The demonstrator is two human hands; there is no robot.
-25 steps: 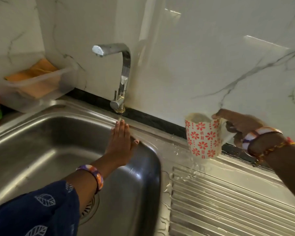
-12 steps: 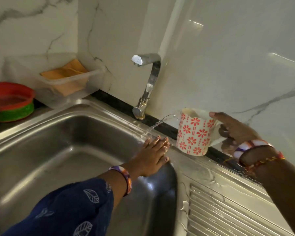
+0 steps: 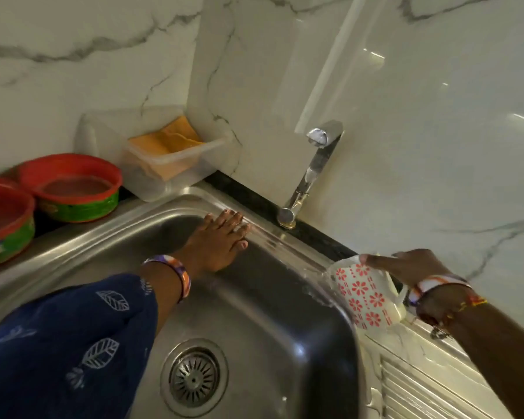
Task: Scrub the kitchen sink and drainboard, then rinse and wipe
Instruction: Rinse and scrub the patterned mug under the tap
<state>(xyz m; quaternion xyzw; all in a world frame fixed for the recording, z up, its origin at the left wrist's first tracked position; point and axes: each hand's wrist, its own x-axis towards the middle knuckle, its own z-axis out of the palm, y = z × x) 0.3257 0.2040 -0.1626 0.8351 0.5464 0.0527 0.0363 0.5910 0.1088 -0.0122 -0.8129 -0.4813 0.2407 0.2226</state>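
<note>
The steel sink (image 3: 285,322) fills the lower middle, its round drain (image 3: 193,377) near the bottom. My left hand (image 3: 217,241) lies flat, fingers spread, on the sink's back wall and rim. My right hand (image 3: 412,263) grips a white mug with red flowers (image 3: 365,297) by the handle, tipped toward the sink's back right corner, and water spills from it along the rim. The ribbed drainboard (image 3: 430,388) runs off to the lower right, wet.
A chrome tap (image 3: 310,170) stands behind the sink. A clear plastic tub with an orange cloth (image 3: 170,152) sits at the back left corner. Two red and green bowls (image 3: 73,189) rest on the left counter. Marble wall behind.
My left hand slid left along the sink's back rim. The mug moved lower and tipped further toward the sink, pouring water. The view shifted, showing the drain and a second bowl.
</note>
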